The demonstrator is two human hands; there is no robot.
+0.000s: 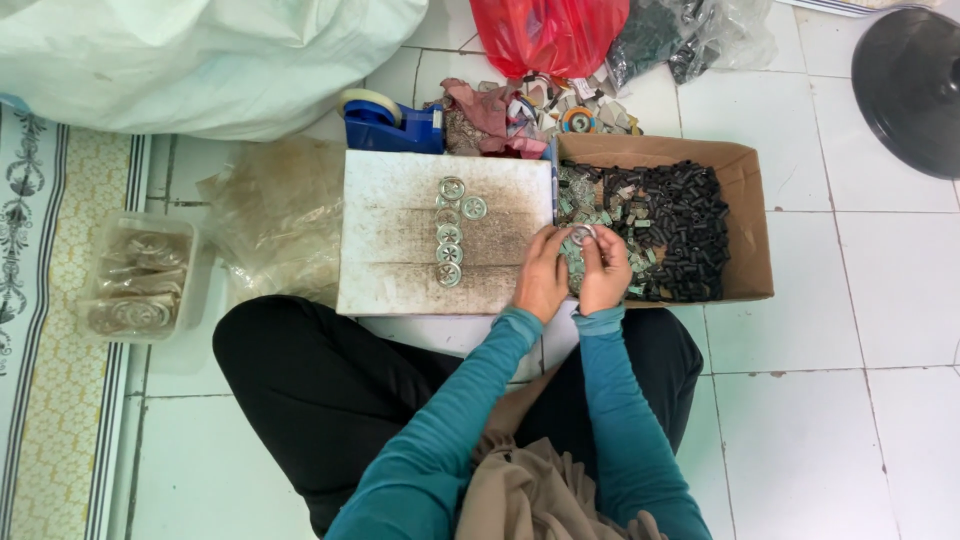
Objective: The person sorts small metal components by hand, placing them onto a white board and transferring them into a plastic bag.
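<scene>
Pinching a small metal ring [582, 235] between both hands, your left hand [541, 277] and right hand [606, 272] worked at the cardboard box's [748, 215] near-left corner. The ring seemed light, stiff, slippery; rim grips suited it best.

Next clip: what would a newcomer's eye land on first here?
Both hands, left hand and right hand, meet over a small round metal ring at the near left corner of the brown cardboard box of small black cylindrical parts. Left of it, a column of similar metal rings lies on a worn white board. A bright red plastic bag sits at the top.
</scene>
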